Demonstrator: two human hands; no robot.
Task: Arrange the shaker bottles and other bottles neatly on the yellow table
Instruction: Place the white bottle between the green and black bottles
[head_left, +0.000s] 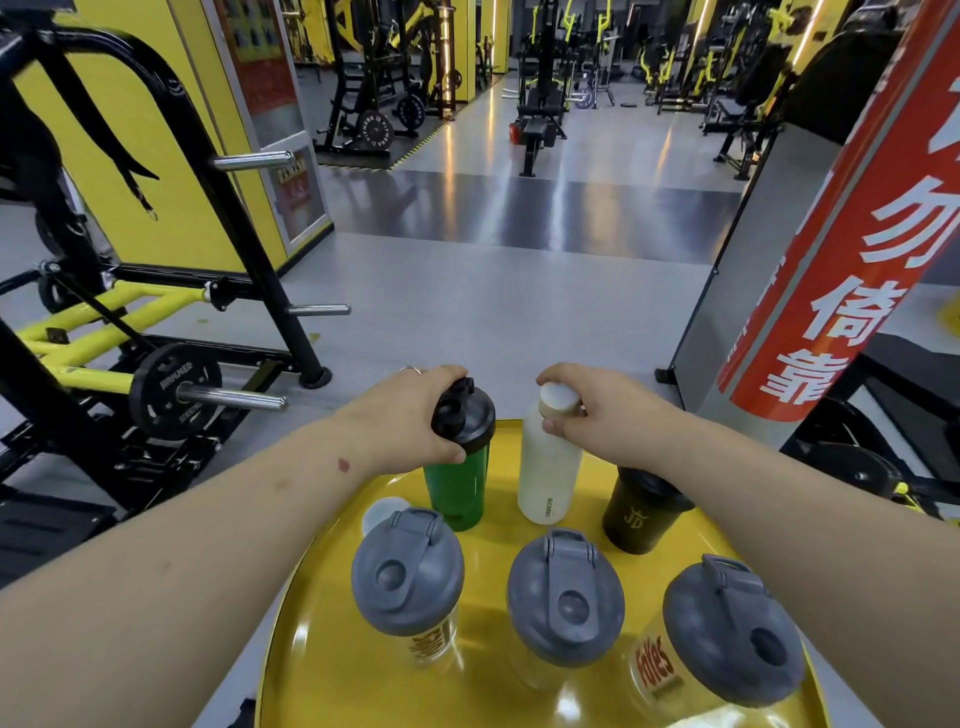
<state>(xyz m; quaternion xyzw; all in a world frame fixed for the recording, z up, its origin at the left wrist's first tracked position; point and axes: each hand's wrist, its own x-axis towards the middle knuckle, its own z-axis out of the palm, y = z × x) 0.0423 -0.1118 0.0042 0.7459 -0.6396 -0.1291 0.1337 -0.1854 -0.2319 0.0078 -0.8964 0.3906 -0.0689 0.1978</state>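
Shaker bottles stood in two rows on the round glossy yellow tabletop (337, 670): three clear plastic ones with grey flip lids (565, 597) nearest the person, and behind them a green shaker bottle with a black lid (460, 483), a tall white bottle with a pale cap (548, 467) and a black cup (641, 512). The left hand (410, 415) had its grip clamped over the green shaker's lid; the right hand (605, 410) pinched the white bottle's cap. By the look of it, the back row was being squared up. Next would come small nudges to even the spacing, bottles kept upright.
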